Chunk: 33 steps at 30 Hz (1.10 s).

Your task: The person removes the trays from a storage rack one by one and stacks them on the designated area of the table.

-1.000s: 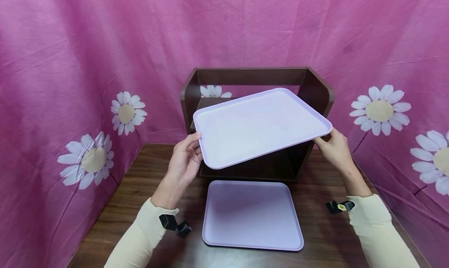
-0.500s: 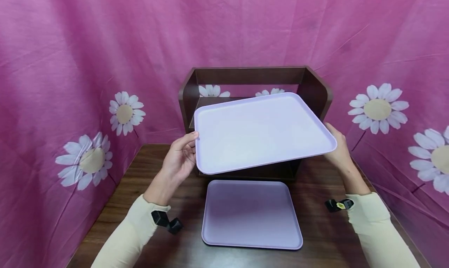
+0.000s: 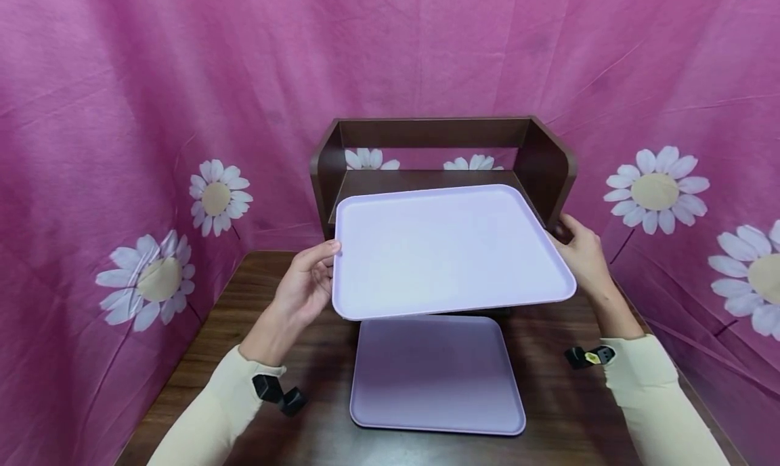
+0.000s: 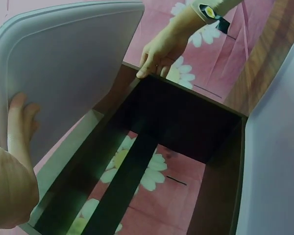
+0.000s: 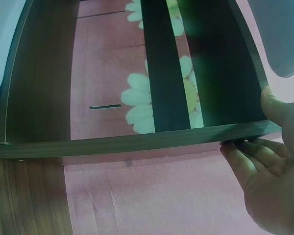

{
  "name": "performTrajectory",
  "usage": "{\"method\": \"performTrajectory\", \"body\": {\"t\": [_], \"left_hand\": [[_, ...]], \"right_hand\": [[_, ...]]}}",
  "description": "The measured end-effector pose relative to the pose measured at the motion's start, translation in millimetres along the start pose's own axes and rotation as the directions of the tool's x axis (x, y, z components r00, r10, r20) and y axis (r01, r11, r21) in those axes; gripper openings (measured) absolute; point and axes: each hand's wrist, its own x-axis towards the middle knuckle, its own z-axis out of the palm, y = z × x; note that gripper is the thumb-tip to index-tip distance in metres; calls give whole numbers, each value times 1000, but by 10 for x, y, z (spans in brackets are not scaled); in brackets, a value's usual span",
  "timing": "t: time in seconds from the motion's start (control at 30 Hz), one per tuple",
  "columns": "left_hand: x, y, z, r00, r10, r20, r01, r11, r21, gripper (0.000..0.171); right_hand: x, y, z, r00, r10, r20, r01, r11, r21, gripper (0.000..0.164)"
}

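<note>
My left hand (image 3: pixel 305 283) grips the left edge of a pale lilac tray (image 3: pixel 451 249), thumb on top. In the left wrist view, fingers (image 4: pixel 22 117) press the tray's underside. The tray hangs tilted in front of a dark brown wooden shelf (image 3: pixel 435 133), above the table. My right hand (image 3: pixel 581 252) is off the tray and holds the shelf's right side panel. In the right wrist view its thumb lies on the panel's inner edge and the other fingers lie outside it. A second lilac tray (image 3: pixel 435 378) lies flat on the table, its far edge close to the raised tray.
The shelf has an upper board (image 3: pixel 420 179) and an open bay below, largely hidden by the raised tray in the head view. A wood-grain table (image 3: pixel 244 330) lies underneath. Pink curtains (image 3: pixel 426 46) with white daisies hang behind and at both sides.
The raised tray has come lower and levelled out, now overlapping the second tray's far edge in view. My right hand has let go of its right side and taken hold of the shelf panel.
</note>
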Motion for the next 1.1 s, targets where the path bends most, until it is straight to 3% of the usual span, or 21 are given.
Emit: {"method": "performTrajectory", "body": {"t": [0.47,1.1], "left_hand": [[-96,-141,-155,988,-64,138,65,998,0,39],[-222,-475,-421,981,-121,154,121,993,11,38]], "right_hand": [[-1,2,-13,999,48,10,-48,998,-30,38],[4,-38,-8,998,57,38,-57,998,-1,46]]}}
